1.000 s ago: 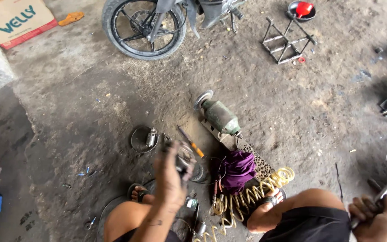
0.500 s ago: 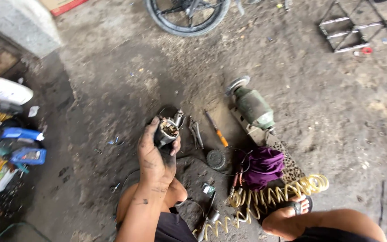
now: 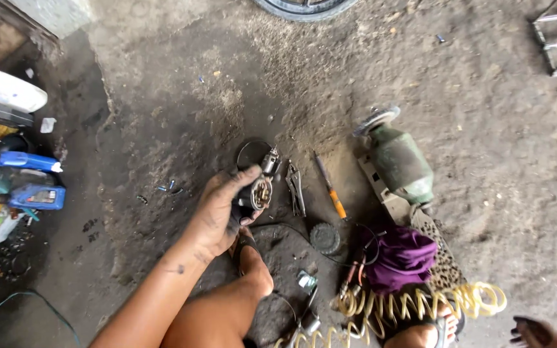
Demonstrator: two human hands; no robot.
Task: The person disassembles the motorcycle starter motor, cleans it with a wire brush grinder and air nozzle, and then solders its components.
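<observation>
Gripped in the left hand [image 3: 217,212], a small metal carburettor [image 3: 259,191] is held just above the dirt floor [image 3: 182,103].

Thumb and fingers are closed around the part's dark body, so the part sits at the hand's far end, up and to the right of the palm, with its brass-coloured open face turned toward the camera and slightly right. Its long axis appears to run from the palm up toward a silvery fitting at the top, roughly along the line of the forearm. Pliers [image 3: 295,187] and an orange-handled screwdriver [image 3: 330,193] lie just beside it on the right, both lengthwise away from the person. The right hand [image 3: 536,332] is well apart at the lower right edge, too cropped for its grip to be told; the left is far nearer.
</observation>
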